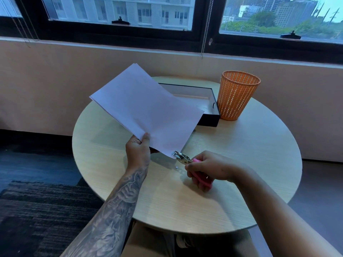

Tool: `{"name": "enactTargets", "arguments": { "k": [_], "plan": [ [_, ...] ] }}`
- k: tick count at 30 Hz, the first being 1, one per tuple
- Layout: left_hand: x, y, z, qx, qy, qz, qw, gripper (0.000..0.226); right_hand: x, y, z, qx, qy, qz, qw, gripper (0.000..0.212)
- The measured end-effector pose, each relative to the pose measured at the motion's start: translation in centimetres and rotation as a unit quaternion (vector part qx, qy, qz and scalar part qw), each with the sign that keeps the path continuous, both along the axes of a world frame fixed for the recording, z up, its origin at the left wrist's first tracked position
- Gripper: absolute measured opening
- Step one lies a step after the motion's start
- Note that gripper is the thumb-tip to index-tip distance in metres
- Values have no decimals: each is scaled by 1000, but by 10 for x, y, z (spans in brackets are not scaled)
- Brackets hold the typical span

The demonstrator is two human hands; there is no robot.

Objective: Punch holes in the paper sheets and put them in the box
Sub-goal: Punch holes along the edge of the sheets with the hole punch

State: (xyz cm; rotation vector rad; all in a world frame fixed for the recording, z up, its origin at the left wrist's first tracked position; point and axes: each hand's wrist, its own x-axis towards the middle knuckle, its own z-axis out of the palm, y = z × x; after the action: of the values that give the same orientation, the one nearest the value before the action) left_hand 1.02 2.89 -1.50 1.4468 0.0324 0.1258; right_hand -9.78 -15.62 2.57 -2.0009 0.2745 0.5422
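My left hand pinches the near edge of a small stack of white paper sheets, held tilted above the round table. My right hand grips the pink handles of a metal hole punch. The punch's jaws are closed over the lowest corner of the sheets. A tiny white paper disc lies on the table just below the jaws. Behind the sheets stands a black open box with a pale inside, its left part hidden by the paper.
An orange mesh basket stands right of the box, touching it. The round wooden table is bordered by a low wall under the windows at the back. Dark carpet lies at the left, and my lap is below the table's near edge.
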Motion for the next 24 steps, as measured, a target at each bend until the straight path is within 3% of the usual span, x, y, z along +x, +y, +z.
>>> {"name": "enactTargets", "arguments": {
  "k": [15, 24],
  "plan": [
    [6, 1, -8, 15, 3, 8, 1000, 49, -1, 3, 2, -24, 11, 6, 1000, 28],
    [4, -4, -10, 64, -30, -30, 997, 19, 0, 3, 12, -113, 47, 36, 992, 36]
  ]
}}
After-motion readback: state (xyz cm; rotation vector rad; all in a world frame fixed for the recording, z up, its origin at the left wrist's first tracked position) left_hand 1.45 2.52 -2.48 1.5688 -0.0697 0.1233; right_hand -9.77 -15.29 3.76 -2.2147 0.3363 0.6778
